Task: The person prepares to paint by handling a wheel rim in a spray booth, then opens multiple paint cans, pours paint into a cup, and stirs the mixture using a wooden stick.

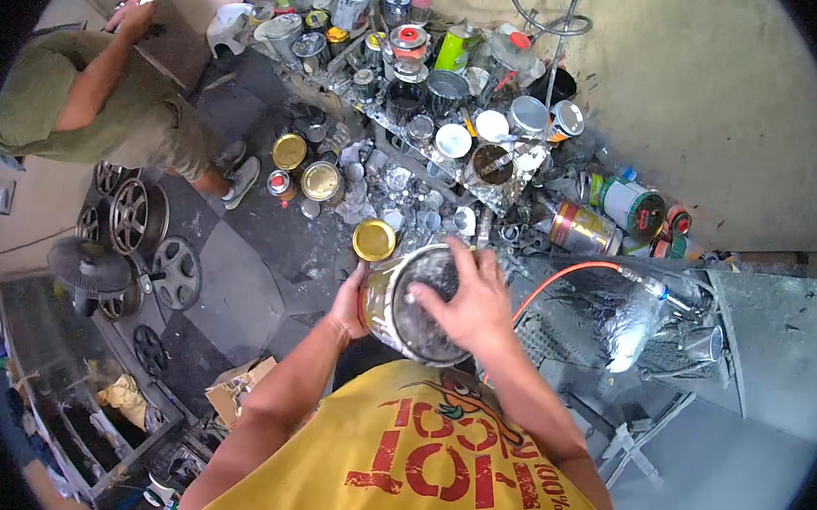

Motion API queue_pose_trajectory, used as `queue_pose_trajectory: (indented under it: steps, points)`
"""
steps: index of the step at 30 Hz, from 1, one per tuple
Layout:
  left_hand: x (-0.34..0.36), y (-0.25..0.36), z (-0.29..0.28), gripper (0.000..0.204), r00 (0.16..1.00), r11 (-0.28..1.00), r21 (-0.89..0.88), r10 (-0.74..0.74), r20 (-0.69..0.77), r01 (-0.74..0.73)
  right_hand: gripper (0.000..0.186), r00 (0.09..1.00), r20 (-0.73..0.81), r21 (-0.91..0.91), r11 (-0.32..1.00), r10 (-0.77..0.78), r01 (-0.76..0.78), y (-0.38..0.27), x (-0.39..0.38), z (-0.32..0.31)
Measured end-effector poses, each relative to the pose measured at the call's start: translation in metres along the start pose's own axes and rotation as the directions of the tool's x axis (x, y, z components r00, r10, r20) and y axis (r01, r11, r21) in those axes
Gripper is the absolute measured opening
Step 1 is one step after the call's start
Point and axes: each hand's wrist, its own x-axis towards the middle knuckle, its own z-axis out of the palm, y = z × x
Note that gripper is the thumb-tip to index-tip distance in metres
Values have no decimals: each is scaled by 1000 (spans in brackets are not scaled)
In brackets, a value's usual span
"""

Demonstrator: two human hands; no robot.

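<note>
Large paint-smeared can at frame centre, held tilted at chest height. Left hand cupping its left wall, fingers wrapped behind, mostly hidden. Right hand spread flat over the lid, fingers splayed and pressing down, wrist bent. Just above, a small gold lid, perhaps resting on the can's rim. Beyond, upper centre, a cluttered surface of paint tins. Upper left, another person crouching.

can lid: half hidden by right hand | left hand fingers: behind can
</note>
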Motion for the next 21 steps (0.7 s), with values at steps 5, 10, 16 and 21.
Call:
queue_pose_trajectory:
  steps: [5,10,16,21]
  points:
    - [37,-40,31,70,996,994,75,-81,44,78,81,999,-19,265,963,-43,46,70,24,-46]
    - [39,-60,27,74,983,984,-63,-161,83,167,75,994,96,224,972,45,-66,52,26,-46]
    - [24,-44,-15,76,996,981,-174,-83,43,89,76,989,76,-57,989,-130,134,-11,22,-17]
    - [39,-53,20,70,993,996,-1,-91,74,92,71,993,121,287,957,18,-52,55,34,-49]
